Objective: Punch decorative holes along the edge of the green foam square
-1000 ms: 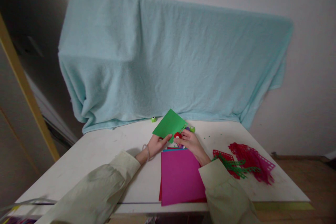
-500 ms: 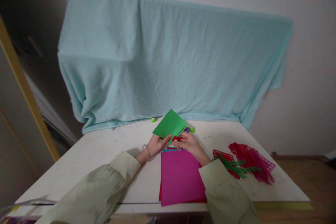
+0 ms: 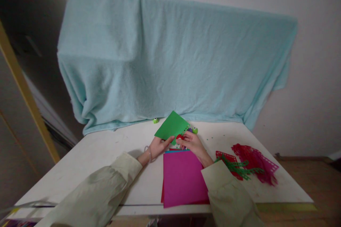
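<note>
A sheet of green paper [image 3: 172,125] is tilted up over the table, with a row of small holes along its right edge. My left hand [image 3: 159,146] pinches its lower edge, thumb on top. My right hand [image 3: 194,144] is closed around a small red craft punch [image 3: 179,137] at the paper's lower right edge; the fingers hide part of the punch. Just below both hands lies a stack of coloured paper with a magenta sheet [image 3: 184,179] on top. Blue and red edges show under it.
Punched red, magenta and green paper strips [image 3: 255,165] lie in a heap on the right of the white table [image 3: 106,156]. Small green figures with eyes [image 3: 155,121] stand at the back, one near a purple item [image 3: 190,129]. A pale blue cloth [image 3: 176,56] hangs behind.
My right hand and the red punch have shifted slightly along the paper's edge. The green sheet and my left hand have hardly moved.
</note>
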The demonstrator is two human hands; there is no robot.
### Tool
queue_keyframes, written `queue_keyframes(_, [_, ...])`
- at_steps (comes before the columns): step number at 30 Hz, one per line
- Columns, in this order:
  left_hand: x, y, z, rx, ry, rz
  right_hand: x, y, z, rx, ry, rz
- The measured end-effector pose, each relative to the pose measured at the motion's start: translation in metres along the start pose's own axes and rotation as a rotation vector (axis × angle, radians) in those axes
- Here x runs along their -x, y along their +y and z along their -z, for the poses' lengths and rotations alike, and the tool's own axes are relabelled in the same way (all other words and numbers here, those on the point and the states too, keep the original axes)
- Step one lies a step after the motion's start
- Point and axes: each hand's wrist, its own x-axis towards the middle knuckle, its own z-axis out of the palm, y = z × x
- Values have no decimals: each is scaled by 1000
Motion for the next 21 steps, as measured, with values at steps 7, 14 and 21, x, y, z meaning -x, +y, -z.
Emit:
queue_keyframes(7, [0,4,0,-18,6,-2,2,-3,-1,4,21,9])
queue_keyframes(14, [0,2,0,-31,-5,6,3,-6,-2,-18,41,-1])
queue_keyframes(21, [2,-3,1,-60,-16,-24,2,-4,-2,-29,23,15])
